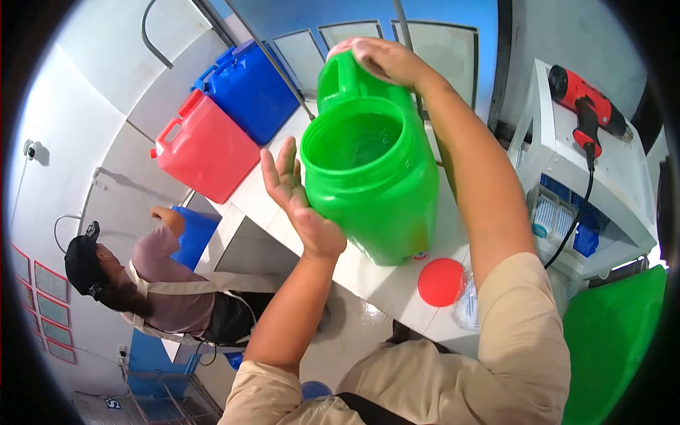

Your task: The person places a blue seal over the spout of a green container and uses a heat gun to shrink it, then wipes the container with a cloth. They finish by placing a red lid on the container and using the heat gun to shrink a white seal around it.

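Note:
A large green jug (382,205) with a wide round open mouth is tilted on the white tiled counter (368,290). Clear liquid shows inside its mouth. My right hand (382,60) is closed over the top of the jug, at its handle. Beside the left side of the mouth, my left hand (301,205) has its fingers spread, with the palm edge near or against the jug's wall; contact is hard to tell. A round red lid (440,282) lies on the counter below the jug, next to a clear plastic bag (466,304).
Pink (205,149) and blue (251,88) jugs stand at the upper left. A co-worker in a black cap (85,262) reaches to another blue container (193,237). A red heat gun (584,103) lies on a white shelf unit (616,177), its cord hanging down.

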Motion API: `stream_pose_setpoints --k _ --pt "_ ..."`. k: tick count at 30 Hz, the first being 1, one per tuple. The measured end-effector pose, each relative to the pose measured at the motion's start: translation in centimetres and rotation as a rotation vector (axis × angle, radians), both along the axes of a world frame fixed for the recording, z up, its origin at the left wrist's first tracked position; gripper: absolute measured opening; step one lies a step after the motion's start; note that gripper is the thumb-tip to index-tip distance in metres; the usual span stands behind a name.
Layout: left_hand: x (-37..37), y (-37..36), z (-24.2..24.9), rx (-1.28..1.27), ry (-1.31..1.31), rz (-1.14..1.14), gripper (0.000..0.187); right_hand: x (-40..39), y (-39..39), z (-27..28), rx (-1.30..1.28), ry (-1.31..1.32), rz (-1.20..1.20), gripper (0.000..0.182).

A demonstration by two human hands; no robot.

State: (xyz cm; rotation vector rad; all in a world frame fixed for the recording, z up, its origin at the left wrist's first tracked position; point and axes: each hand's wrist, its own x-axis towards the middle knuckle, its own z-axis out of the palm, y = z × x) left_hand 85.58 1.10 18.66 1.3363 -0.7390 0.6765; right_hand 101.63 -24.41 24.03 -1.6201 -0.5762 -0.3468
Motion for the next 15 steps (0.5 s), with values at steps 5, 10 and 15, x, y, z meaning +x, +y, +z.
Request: stream_pose_setpoints --k 5,10,15 --pt "0.2 0.2 -0.2 0.009 -0.013 -0.008 0.097 -12.3 2.7 -2.7 0.339 0.35 -0.317 0.056" --pt "0.0 0.0 0.2 0.035 0.015 0.018 0.11 -23.2 8.4 -6.7 0.501 -0.164 -0.414 0.05" --pt "-0.2 0.5 0.6 0.044 0.02 0.038 0.106 -21.9 5.9 -3.0 0.143 -0.114 -0.431 0.048"
